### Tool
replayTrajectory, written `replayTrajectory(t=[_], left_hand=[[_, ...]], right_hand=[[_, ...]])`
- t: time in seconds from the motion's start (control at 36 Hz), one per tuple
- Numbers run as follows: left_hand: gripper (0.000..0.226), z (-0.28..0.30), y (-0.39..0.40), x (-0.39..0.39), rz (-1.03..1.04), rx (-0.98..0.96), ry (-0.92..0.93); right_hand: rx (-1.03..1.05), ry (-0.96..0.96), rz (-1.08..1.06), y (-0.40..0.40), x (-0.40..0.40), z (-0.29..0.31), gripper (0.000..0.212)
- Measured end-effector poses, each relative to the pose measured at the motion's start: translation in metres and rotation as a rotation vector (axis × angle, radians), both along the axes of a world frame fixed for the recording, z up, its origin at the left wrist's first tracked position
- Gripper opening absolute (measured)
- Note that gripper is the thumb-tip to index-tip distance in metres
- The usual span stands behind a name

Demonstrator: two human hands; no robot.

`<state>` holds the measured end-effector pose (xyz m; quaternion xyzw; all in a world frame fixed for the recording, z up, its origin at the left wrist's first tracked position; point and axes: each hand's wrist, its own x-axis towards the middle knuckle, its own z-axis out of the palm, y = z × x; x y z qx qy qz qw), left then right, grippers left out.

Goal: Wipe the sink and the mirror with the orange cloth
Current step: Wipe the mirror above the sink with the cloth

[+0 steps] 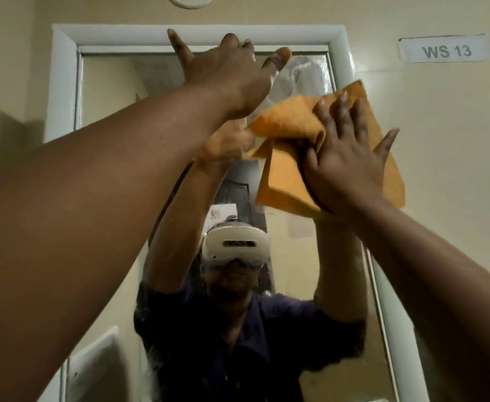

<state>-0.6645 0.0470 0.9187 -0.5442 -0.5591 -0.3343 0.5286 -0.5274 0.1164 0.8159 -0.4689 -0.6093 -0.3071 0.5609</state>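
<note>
Cream wall (pixel 455 146) fills the view, looked up at from below. On it hangs a tall mirror (pixel 113 91) in a white frame (pixel 64 82); the glass reflects a person in a dark shirt wearing a white headset (pixel 235 246), both arms raised.

Two bare forearms reach up from the lower corners toward the top of the mirror.

Orange cloth (pixel 290 123), rumpled and folded over on itself, lies flat against the upper right part of the mirror, its right edge spreading over the frame onto the wall.

Right hand (pixel 345 166) presses the cloth to the surface, palm flat, fingers straight and spread wide, thumb out to the right.

Left hand (pixel 229 71) is up by the mirror's top edge, fingers splayed wide, holding nothing; whether the fingertips touch the glass cannot be told. It sits just left of and above the cloth.

Small label (pixel 444 49) reading "WS 13" is stuck on the wall, upper right. A round white fitting (pixel 190 0) is cut off at the top edge. The sink is out of view.
</note>
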Motion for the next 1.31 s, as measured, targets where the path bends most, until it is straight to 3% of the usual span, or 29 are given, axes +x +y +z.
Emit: replayTrajectory(t=[0.25,0.42,0.83,1.31], left_hand=[[0.067,0.004,-0.005,-0.005,-0.070,-0.005,-0.015],[0.066,0.004,-0.006,-0.010,-0.094,0.039,-0.064],[0.065,-0.001,-0.029,-0.068,-0.024,0.151,-0.175],[0.047,-0.023,-0.055,-0.138,-0.032,0.204,-0.362]], right_hand=[[-0.019,0.005,-0.024,-0.005,-0.013,0.078,0.067],[0.013,-0.140,0.055,-0.015,-0.056,0.074,0.070],[0.094,-0.244,0.117,-0.031,-0.114,0.079,0.068],[0.215,-0.475,0.155,-0.051,-0.195,0.069,0.069]])
